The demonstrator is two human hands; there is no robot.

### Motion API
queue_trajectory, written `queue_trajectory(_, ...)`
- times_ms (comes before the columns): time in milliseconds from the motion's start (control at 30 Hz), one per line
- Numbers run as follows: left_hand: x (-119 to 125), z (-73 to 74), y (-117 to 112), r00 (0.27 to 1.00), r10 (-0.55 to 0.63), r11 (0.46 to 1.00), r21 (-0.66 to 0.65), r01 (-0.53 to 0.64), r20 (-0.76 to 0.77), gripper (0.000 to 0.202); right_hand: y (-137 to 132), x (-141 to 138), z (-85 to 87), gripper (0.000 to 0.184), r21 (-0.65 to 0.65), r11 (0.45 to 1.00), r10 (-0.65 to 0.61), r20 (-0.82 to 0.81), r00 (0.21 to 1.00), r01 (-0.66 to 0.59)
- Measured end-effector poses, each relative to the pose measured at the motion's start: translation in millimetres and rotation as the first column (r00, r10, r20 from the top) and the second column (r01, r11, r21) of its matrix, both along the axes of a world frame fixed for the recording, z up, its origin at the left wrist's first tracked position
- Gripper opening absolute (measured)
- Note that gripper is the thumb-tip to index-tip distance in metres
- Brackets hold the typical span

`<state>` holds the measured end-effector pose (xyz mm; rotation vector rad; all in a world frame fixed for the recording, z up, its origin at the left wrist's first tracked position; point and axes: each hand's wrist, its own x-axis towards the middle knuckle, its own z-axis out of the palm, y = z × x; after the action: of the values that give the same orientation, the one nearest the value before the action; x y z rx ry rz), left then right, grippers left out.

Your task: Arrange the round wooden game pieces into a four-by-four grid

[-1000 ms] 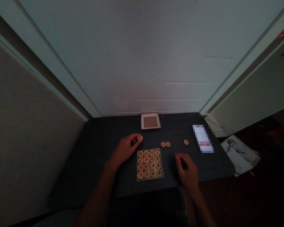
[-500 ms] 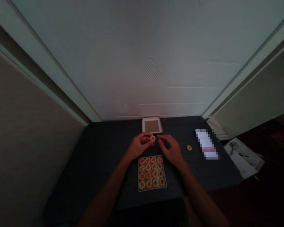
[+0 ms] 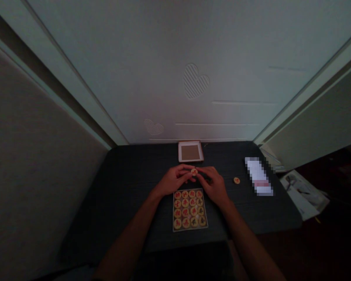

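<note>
My left hand [image 3: 175, 179] and my right hand [image 3: 213, 182] meet above the dark table. Between their fingertips is a round xiangqi piece [image 3: 194, 172] with a red character on its face, turned towards me. The left fingers pinch it from one side, and the right thumb and index finger close on its other edge. Just below the hands lies a square tray [image 3: 173, 231] filled with rows of xiangqi pieces, mostly red-marked, several black-marked at its right and lower side. One more red-marked xiangqi piece [image 3: 236, 180] rests alone to the right of my right hand.
An open box lid [image 3: 190, 160] with a brown inside lies at the back, against the pale wall. To the right is a pixelated bright phone-like object [image 3: 259, 175]. Beyond the table's right edge a white box [image 3: 305, 195] with things in it sits lower down.
My right hand's fingertips have come in to the xiangqi piece that my left hand was holding by itself. The whole view has shifted slightly.
</note>
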<state>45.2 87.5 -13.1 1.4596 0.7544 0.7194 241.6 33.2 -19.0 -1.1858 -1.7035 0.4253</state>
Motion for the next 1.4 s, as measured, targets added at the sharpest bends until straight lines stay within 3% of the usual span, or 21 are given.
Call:
queue_trajectory(733,2.0,-4.6,1.5,0.993,0.114,0.994,-0.003,-0.114,0.009,0.024,-3.2,-3.1,-2.1,0.023,-0.028,0.999,0.04,0.016,0.999,-0.039)
queue_trajectory(1400,-1.5,-3.2,3.6,0.994,0.109,0.994,-0.025,-0.109,-0.007,0.032,-5.5,-2.5,0.2,0.023,-0.087,0.996,0.006,-0.03,1.0,-0.009)
